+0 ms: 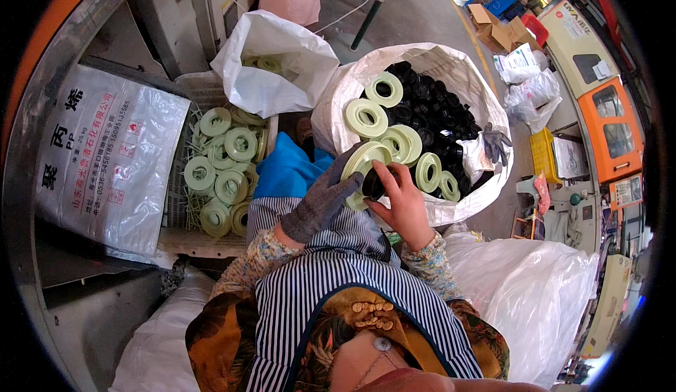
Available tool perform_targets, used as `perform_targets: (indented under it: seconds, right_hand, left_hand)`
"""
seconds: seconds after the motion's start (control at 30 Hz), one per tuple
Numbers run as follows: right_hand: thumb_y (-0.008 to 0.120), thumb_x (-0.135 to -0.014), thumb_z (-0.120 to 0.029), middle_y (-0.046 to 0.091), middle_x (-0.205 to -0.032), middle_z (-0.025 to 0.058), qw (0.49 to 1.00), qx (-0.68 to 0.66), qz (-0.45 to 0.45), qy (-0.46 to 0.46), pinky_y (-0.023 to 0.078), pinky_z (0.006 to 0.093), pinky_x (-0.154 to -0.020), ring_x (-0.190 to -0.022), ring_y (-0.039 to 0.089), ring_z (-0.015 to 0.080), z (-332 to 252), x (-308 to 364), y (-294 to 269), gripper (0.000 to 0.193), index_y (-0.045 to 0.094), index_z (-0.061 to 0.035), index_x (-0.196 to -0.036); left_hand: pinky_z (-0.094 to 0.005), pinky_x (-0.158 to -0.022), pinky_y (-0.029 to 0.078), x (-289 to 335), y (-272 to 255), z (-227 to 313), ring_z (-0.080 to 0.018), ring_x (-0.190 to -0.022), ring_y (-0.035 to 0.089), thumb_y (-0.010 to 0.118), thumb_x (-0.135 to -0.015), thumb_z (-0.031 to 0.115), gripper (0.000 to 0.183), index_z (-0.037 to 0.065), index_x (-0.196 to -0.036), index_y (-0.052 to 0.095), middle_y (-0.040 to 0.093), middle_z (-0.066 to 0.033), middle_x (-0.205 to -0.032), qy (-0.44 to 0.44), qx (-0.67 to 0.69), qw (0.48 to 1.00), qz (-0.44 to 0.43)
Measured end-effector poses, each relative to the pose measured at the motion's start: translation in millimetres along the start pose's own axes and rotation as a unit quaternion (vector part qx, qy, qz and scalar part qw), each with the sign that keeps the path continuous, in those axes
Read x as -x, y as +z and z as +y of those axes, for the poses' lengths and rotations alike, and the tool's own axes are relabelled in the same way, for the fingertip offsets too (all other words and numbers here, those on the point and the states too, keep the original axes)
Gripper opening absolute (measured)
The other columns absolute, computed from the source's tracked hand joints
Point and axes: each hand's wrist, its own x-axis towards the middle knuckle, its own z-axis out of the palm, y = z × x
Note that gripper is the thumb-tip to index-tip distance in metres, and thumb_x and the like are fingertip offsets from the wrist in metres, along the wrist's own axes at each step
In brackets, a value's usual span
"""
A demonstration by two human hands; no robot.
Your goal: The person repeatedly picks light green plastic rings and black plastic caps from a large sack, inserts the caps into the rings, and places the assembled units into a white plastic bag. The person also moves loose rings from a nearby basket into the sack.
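Observation:
My left hand (313, 207), in a grey knit glove, grips a pale green plastic ring (365, 158) by its left side. My bare right hand (408, 212) has its thumb and fingers closed round a small black plastic part (373, 185), held against the ring's lower right side. Whether the part sits inside the ring's hole is hidden by my fingers. Just beyond both hands stands a large white woven sack (338, 82) full of black plastic parts (426, 103). Several green rings (384, 89) lie along the near left side of that heap.
To my left, a crate (204, 241) holds more green rings (231, 186) and thin green sprues. A smaller white bag (271, 86) with rings inside stands behind it. A grey glove (496, 144) lies on the big sack's right rim. Clear plastic wrapping (514, 286) bulges at my right.

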Motion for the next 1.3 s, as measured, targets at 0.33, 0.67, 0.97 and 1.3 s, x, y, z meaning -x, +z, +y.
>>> perform_targets:
  seconds: [0.33,0.67,0.97,1.3]
  right_hand:
    - [0.08,-0.068,-0.014,0.048,-0.127,0.0182,0.98,0.136,-0.019,-0.145,0.054,0.04,-0.079,-0.096,0.062,0.0316,12,-6,-12,0.081,0.046,-0.0159,-0.141]
    - [0.079,-0.074,-0.022,0.049,-0.124,0.0179,0.999,-0.026,-0.021,-0.027,0.054,0.0397,-0.077,-0.092,0.063,0.0317,14,-5,-9,0.086,0.035,-0.0085,-0.147]
    - [0.075,-0.081,-0.023,0.052,-0.118,0.0208,0.973,-0.188,0.034,0.128,0.053,0.0396,-0.078,-0.094,0.061,0.0356,32,19,19,0.083,0.029,0.0001,-0.145]
    - [0.078,-0.074,-0.021,0.046,-0.13,0.0228,0.997,-0.042,0.058,0.033,0.051,0.0433,-0.089,-0.11,0.055,0.0411,48,43,9,0.084,0.034,-0.0037,-0.144]
  left_hand:
    - [-0.0353,-0.113,0.033,1,-13,-1,-0.0246,-0.136,0.039,0.049,-0.101,0.018,0.053,0.002,-0.148,0.029,0.038,-0.0188,-0.147,0.289,-0.417,0.861,-0.044]
    - [-0.0343,-0.112,0.031,-12,11,7,-0.0239,-0.136,0.038,0.054,-0.098,0.021,0.062,0.003,-0.15,0.026,0.038,-0.0177,-0.147,0.03,-0.091,0.995,0.002]
    - [-0.0363,-0.112,0.033,-22,33,-8,-0.0267,-0.136,0.038,0.048,-0.101,0.018,0.056,0.002,-0.15,0.025,0.037,-0.02,-0.147,0.046,-0.194,0.98,-0.007]
    - [-0.0344,-0.11,0.036,-22,59,-11,-0.0267,-0.132,0.044,0.037,-0.106,0.023,0.047,0.002,-0.148,0.029,0.042,-0.0207,-0.143,-0.006,-0.164,0.986,-0.023]
